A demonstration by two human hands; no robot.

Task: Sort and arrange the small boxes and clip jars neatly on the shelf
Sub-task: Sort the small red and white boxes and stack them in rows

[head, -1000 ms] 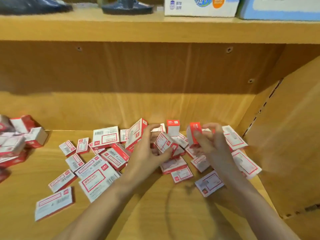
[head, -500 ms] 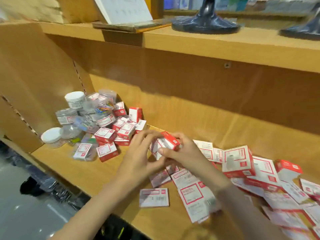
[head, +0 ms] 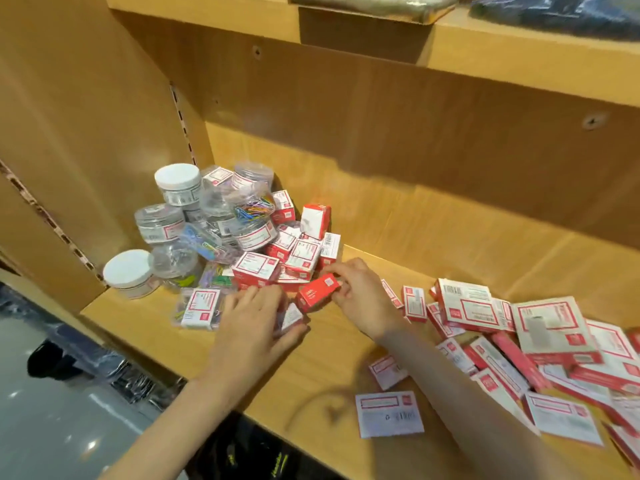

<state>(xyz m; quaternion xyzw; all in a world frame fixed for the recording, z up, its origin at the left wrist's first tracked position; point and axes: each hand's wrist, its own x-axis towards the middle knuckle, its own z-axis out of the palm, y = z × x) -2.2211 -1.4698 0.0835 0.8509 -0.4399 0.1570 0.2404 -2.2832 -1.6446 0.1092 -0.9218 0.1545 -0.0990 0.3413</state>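
Note:
My right hand [head: 362, 299] pinches a small red box [head: 318, 292] just above the wooden shelf board [head: 329, 362], beside a heap of red-and-white small boxes [head: 294, 252]. My left hand [head: 254, 322] lies over another small box [head: 290, 317], fingers curled around it on the shelf. Behind the heap stands a cluster of clear clip jars [head: 221, 216], two with white lids [head: 178, 174], some holding coloured clips. A clear flat clip case [head: 200, 308] lies left of my left hand. Several flatter red-and-white boxes [head: 540, 327] lie scattered to the right.
The shelf's left side panel [head: 86, 150] and back wall [head: 398, 168] close in the jar corner. An upper shelf [head: 519, 60] overhangs. Below the front edge lie a grey floor [head: 52, 410] and dark wrapped goods [head: 131, 379]. One box [head: 388, 414] lies near the front edge.
The view has swung left from the scattered boxes to the jar corner. Both hands, each with a small box, have moved left and come down by the heap.

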